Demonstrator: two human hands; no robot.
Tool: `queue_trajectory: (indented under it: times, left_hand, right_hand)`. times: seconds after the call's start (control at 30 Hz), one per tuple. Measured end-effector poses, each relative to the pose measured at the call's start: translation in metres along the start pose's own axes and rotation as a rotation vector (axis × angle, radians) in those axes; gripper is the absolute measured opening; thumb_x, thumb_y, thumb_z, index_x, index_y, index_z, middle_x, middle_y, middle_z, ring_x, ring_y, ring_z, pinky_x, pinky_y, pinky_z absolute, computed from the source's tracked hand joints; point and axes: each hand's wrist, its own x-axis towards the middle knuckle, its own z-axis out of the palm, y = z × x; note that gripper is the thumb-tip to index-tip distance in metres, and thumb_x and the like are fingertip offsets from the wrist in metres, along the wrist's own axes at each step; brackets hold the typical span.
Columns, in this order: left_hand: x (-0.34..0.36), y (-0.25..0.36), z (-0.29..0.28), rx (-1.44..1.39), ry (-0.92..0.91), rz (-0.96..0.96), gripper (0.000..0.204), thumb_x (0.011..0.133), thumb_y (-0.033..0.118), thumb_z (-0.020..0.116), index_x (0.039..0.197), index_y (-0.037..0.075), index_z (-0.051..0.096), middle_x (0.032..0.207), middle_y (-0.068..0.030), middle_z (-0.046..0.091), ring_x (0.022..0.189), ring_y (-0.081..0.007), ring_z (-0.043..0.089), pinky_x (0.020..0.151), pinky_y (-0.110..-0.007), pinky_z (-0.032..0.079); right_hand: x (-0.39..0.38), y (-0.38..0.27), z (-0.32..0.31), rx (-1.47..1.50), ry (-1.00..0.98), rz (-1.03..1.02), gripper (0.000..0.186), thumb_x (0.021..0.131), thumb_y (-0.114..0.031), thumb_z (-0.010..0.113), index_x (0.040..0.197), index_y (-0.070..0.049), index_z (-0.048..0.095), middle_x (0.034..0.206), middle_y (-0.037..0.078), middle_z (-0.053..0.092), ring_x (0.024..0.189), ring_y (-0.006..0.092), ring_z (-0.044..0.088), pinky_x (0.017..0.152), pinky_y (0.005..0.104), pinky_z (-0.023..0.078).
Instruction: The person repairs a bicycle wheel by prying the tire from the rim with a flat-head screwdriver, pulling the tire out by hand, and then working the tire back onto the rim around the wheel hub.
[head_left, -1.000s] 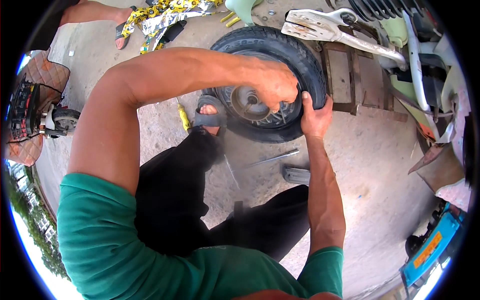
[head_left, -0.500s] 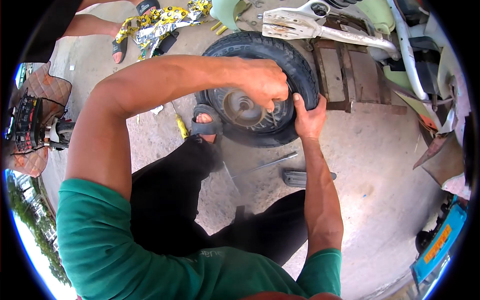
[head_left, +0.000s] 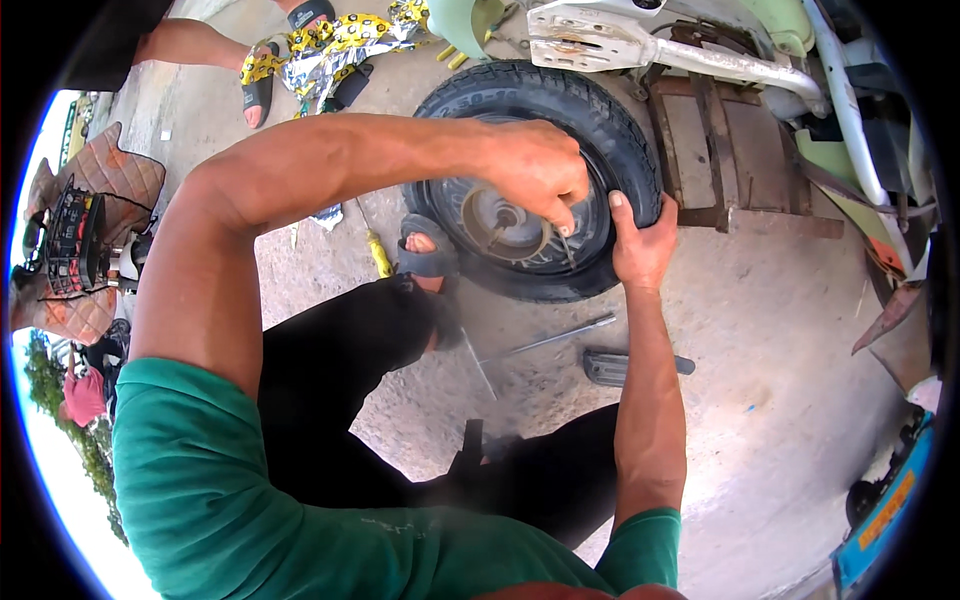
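A black motorcycle tire [head_left: 480, 95] on a wheel rim with a round hub [head_left: 497, 222] lies on the ground before me. My left hand [head_left: 535, 175] reaches over the wheel, fingers curled and closed near the rim's right side. Just below its fingertips shows a thin metal piece [head_left: 570, 255] by the rim edge; whether the fingers hold it is unclear. My right hand [head_left: 643, 240] grips the tire's right side, thumb on the sidewall and fingers wrapped over the tread.
On the ground lie a long metal rod [head_left: 560, 335], a dark footrest-like pad [head_left: 605, 367] and a yellow-handled screwdriver [head_left: 378, 254]. Right of the wheel stand a rusty metal frame [head_left: 735, 165] and white motorbike parts [head_left: 590, 38]. Another person's sandaled foot [head_left: 256, 95] rests near patterned foil wrapping [head_left: 345, 50].
The whole view has shifted slightly, so the wheel appears farther right. My left hand has tilted, with its fingertips lower by the rim. The right hand keeps its grip on the tire.
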Motion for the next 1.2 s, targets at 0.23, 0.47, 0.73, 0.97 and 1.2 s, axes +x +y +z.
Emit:
queue_trajectory:
  times: [0.23, 0.47, 0.73, 0.97, 1.2]
  left_hand:
    - [0.003, 0.005, -0.002, -0.004, 0.008, -0.026, 0.035, 0.089, 0.040, 0.079, 0.078, 0.007, 0.072, 0.069, -0.0149, 0.069, 0.070, -0.0385, 0.069, 0.063, -0.050, 0.052]
    - [0.004, 0.012, 0.002, 0.129, 0.048, -0.086, 0.031, 0.091, 0.039, 0.074, 0.088, 0.009, 0.078, 0.082, -0.0169, 0.075, 0.085, -0.0385, 0.074, 0.077, -0.052, 0.057]
    - [0.000, 0.027, -0.004, 0.348, -0.126, 0.027, 0.031, 0.087, 0.034, 0.076, 0.092, 0.003, 0.078, 0.086, -0.0168, 0.077, 0.086, -0.0390, 0.076, 0.075, -0.049, 0.060]
    - [0.016, 0.059, 0.019, 0.596, -0.233, 0.005, 0.018, 0.083, 0.019, 0.069, 0.091, 0.006, 0.078, 0.087, -0.0164, 0.077, 0.087, -0.0356, 0.077, 0.073, -0.045, 0.059]
    - [0.008, 0.035, 0.012, 0.441, -0.007, 0.136, 0.027, 0.085, 0.030, 0.070, 0.094, 0.006, 0.077, 0.087, -0.0164, 0.076, 0.083, -0.0375, 0.075, 0.076, -0.049, 0.058]
  right_hand:
    - [0.001, 0.005, 0.000, -0.009, 0.013, 0.010, 0.085, 0.081, -0.050, 0.088, 0.137, 0.007, 0.057, 0.124, 0.032, 0.070, 0.118, 0.0459, 0.068, 0.103, 0.0485, 0.052]
    - [0.001, -0.001, 0.002, -0.024, 0.003, 0.020, 0.088, 0.082, -0.052, 0.087, 0.138, 0.008, 0.056, 0.125, 0.033, 0.069, 0.119, 0.0460, 0.068, 0.103, 0.0483, 0.052]
    - [0.002, 0.004, -0.001, -0.030, 0.004, 0.023, 0.088, 0.080, -0.054, 0.087, 0.139, 0.005, 0.058, 0.127, 0.032, 0.069, 0.121, 0.0454, 0.067, 0.104, 0.0485, 0.051]
    - [-0.001, 0.005, -0.001, -0.006, 0.010, 0.057, 0.090, 0.079, -0.055, 0.087, 0.140, 0.004, 0.058, 0.129, 0.031, 0.069, 0.123, 0.0459, 0.066, 0.106, 0.0488, 0.051]
    - [0.001, 0.000, -0.001, -0.052, 0.012, 0.037, 0.088, 0.081, -0.057, 0.085, 0.137, 0.005, 0.058, 0.126, 0.032, 0.070, 0.120, 0.0471, 0.067, 0.103, 0.0495, 0.052]
